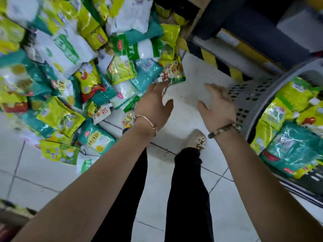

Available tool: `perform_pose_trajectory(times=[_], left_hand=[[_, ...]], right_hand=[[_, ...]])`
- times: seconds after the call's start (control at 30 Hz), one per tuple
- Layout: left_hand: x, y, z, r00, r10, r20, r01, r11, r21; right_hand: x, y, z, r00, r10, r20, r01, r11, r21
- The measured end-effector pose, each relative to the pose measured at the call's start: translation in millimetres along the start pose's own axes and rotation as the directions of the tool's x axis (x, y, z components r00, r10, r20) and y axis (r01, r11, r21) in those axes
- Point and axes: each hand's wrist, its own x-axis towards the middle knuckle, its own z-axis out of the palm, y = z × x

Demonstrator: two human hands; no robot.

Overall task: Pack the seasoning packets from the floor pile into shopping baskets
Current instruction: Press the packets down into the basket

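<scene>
A big pile of seasoning packets (73,67), yellow, teal and white, covers the floor at the upper left. My left hand (153,103) reaches out with straight fingers, its fingertips at the pile's near edge by a teal packet (146,74) and a small printed packet (173,74). It holds nothing. My right hand (218,105) hovers open over the bare tile, just left of a grey perforated shopping basket (251,100). The basket holds several yellow and teal packets (288,137).
My black-trousered legs and a light shoe (197,138) stand on the white tiled floor (188,79) between pile and basket. A black-and-yellow striped edge (215,60) and dark shelving (253,27) run behind the basket.
</scene>
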Motion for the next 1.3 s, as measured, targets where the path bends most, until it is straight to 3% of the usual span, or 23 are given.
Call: perform_pose_trajectory(times=[0.3,0.43,0.6,0.7,0.9,1.07,1.13,1.3], left_hand=[[32.0,-120.8,-64.0,0.966,-0.253,0.056,0.256,0.965,-0.057],[44.6,-161.2,-55.3,0.924,-0.369,0.1,0.378,0.922,-0.089],[74.9,-201.3,-33.3,0.87,-0.475,0.133,0.493,0.843,-0.213],[100.8,-221.5,-18.4,0.85,-0.512,0.122,0.525,0.808,-0.268],[136.5,-256.1,11.0,0.835,-0.533,0.139,0.546,0.77,-0.331],[154.7,-272.9,23.0,0.829,-0.542,0.137,0.552,0.756,-0.351],[156.9,-276.0,26.6,0.803,-0.579,0.144,0.571,0.676,-0.465],[153.7,-265.4,36.8,0.672,-0.637,0.379,0.623,0.209,-0.754]], right_hand=[[38.8,-111.5,75.8,0.98,0.052,0.19,-0.062,0.997,0.048],[55.7,-127.4,117.2,0.957,0.134,0.258,-0.178,0.971,0.157],[94.6,-127.2,180.9,0.919,0.168,0.357,-0.224,0.967,0.122],[127.7,-129.3,218.3,0.897,0.21,0.388,-0.28,0.95,0.135],[195.0,-143.0,276.4,0.839,0.353,0.413,-0.49,0.82,0.295],[230.5,-150.8,301.3,0.822,0.361,0.44,-0.516,0.799,0.309],[233.0,-154.0,304.5,0.826,0.368,0.427,-0.508,0.814,0.282],[220.3,-159.1,288.9,0.861,0.343,0.374,-0.477,0.801,0.363]])
